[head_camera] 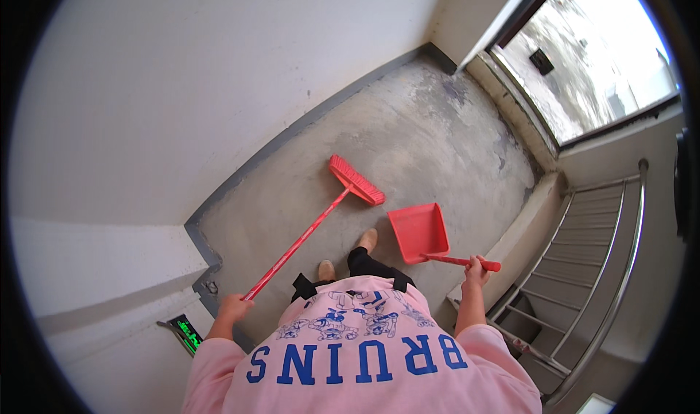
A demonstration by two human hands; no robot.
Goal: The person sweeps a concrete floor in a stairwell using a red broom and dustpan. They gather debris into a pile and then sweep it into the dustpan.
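Observation:
My left hand (235, 308) grips the upper end of the long red handle of a push-type broom (295, 246). The broom's red bristle head (356, 181) lies out ahead of my feet, over the concrete floor (437, 140). In my right hand (477, 272) is the short red handle of a plastic dustpan (420, 231). Its wide mouth faces away from me, a little to the right of the broom head and apart from it. Whether the pan touches the floor I cannot tell. No debris can be made out in the pan.
A white wall with a grey-painted skirting (284, 132) runs along the left. On the right, a metal stair railing (579, 272) stands beside a raised concrete edge (514, 239). A window (588, 58) opens at the far right. A lit green sign (188, 333) is low on the left wall.

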